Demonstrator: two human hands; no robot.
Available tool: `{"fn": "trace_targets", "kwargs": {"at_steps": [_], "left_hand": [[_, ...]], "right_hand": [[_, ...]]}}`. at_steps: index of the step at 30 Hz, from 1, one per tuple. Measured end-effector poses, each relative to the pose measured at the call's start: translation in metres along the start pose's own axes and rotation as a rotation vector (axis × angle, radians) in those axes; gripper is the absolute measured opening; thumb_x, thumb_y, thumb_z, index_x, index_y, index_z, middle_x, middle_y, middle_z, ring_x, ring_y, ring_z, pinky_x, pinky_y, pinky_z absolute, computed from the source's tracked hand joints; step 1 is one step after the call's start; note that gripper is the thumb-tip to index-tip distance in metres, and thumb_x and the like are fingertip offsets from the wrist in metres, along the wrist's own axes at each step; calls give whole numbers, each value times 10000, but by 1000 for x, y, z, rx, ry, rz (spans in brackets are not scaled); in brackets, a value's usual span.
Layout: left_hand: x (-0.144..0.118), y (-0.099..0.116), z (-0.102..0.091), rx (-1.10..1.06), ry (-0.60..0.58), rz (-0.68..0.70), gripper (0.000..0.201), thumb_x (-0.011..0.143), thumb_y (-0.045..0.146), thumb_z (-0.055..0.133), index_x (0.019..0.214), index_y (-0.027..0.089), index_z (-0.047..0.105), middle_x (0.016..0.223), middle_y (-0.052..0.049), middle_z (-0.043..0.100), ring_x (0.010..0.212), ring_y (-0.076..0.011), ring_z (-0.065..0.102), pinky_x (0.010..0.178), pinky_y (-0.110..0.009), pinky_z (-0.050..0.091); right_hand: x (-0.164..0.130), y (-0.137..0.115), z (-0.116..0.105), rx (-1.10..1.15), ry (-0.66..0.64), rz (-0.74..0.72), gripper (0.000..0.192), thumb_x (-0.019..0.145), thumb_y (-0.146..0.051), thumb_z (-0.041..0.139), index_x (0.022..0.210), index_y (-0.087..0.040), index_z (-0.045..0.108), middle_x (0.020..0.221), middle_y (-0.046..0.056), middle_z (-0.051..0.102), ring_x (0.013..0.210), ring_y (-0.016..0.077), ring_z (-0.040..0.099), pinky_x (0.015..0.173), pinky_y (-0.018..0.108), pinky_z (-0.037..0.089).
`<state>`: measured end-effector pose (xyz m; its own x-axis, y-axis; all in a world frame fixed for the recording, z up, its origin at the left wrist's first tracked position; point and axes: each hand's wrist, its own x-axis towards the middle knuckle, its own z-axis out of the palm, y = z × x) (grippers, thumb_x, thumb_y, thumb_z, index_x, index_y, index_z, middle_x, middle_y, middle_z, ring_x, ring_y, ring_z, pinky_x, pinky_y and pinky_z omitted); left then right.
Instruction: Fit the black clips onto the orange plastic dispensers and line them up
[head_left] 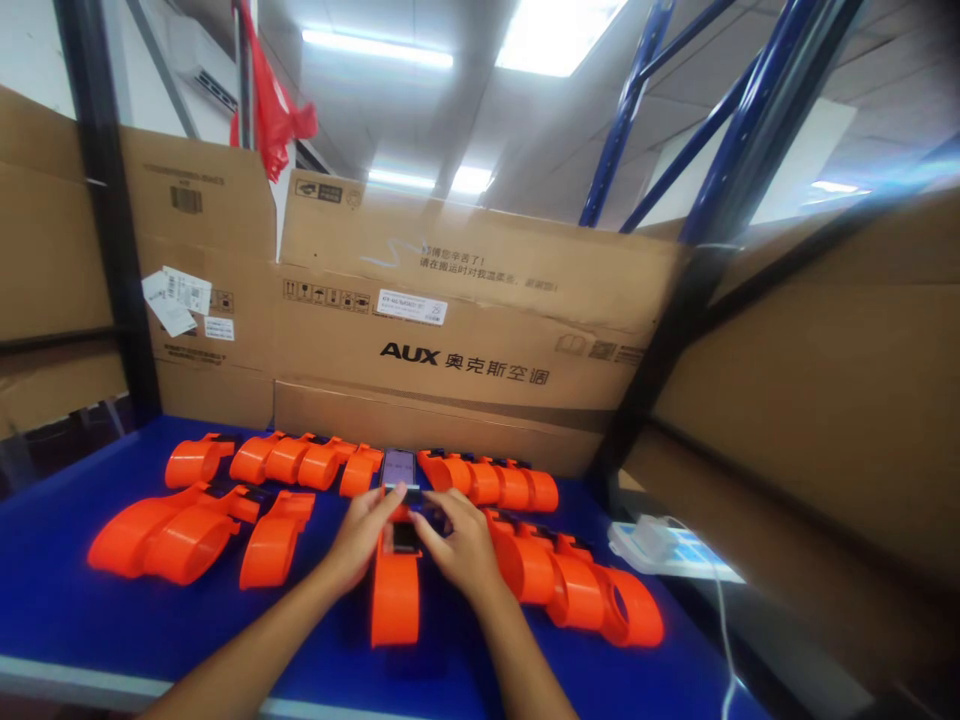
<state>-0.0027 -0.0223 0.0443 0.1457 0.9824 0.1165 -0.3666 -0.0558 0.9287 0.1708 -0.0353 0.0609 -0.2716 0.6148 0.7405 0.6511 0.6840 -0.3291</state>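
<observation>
Hands meet at mid-counter: our left hand [358, 535] and right hand [459, 545] close their fingers on one orange housing [395, 590] (its dark window turned up), steadying it on the blue counter [60, 590] among rows of identical shells [187, 530].

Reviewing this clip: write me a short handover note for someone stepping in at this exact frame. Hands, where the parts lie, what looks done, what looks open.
Left hand: fingertips on the top end of the orange housing lying lengthwise in the middle of the blue table, touching the small screen unit just beyond it.
Right hand: pressing on the dark insert at the same end.
Neither hand has a closed grip that can be made out.
Other orange housings: back row left, back row right, group at left, group at right.
Done: cannot tell which housings are finished.
Open: the insert in the middle housing is under the fingers, apparently not yet seated.
</observation>
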Motion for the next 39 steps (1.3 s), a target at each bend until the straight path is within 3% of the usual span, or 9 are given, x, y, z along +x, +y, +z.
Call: {"fn": "trace_targets", "kwargs": {"at_steps": [5, 13, 20, 25, 31, 34, 39], "left_hand": [[1, -6, -3, 76, -38, 18, 444, 774, 592, 712, 808, 151, 667, 383, 69, 444, 331, -84, 382, 387, -211, 300], [0, -3, -3, 6, -38, 21, 407, 759, 550, 740, 817, 154, 664, 357, 77, 427, 298, -79, 363, 375, -211, 275], [-4, 4, 4, -56, -89, -26, 406, 752, 533, 733, 823, 147, 630, 547, -40, 684, 281, -48, 331, 354, -208, 269], [-2, 4, 2, -65, -13, -33, 421, 725, 535, 745, 804, 137, 634, 711, -113, 764, 297, -46, 350, 364, -218, 300], [0, 3, -1, -53, 34, -8, 422, 729, 544, 738, 772, 135, 644, 644, -87, 746, 305, -56, 376, 381, -220, 309], [1, 2, -1, -47, 40, -8, 428, 732, 547, 738, 780, 130, 654, 689, -103, 758, 310, -53, 377, 383, -220, 309], [-1, 1, -1, -47, 47, 4, 415, 740, 539, 738, 772, 138, 639, 665, -92, 748, 316, -54, 374, 378, -211, 300]], "right_hand": [[-2, -2, 2, 24, 15, 22, 159, 827, -222, 630, 974, -191, 682, 793, 47, 674, 715, 183, 632, 629, 262, 508], [0, -4, 1, 63, -18, 35, 108, 853, -234, 597, 927, -199, 667, 764, 36, 645, 692, 175, 608, 602, 247, 476], [5, -3, -5, 145, 100, 186, 277, 967, -330, 459, 844, -186, 662, 729, 37, 667, 657, 170, 613, 593, 242, 459], [7, 8, -2, 125, 200, 350, 292, 924, -398, 499, 803, -196, 672, 654, 25, 661, 590, 181, 604, 540, 257, 458], [1, 22, 1, 67, 109, 351, 191, 868, -302, 553, 782, -222, 703, 552, 7, 645, 491, 188, 596, 454, 258, 421], [-3, 25, 2, -26, 62, 339, 138, 805, -162, 592, 785, -227, 713, 619, 16, 699, 533, 179, 634, 502, 245, 437], [-8, 29, 3, -112, -16, 297, 228, 721, -50, 600, 795, -222, 730, 727, 40, 743, 652, 194, 682, 600, 255, 491]]}}
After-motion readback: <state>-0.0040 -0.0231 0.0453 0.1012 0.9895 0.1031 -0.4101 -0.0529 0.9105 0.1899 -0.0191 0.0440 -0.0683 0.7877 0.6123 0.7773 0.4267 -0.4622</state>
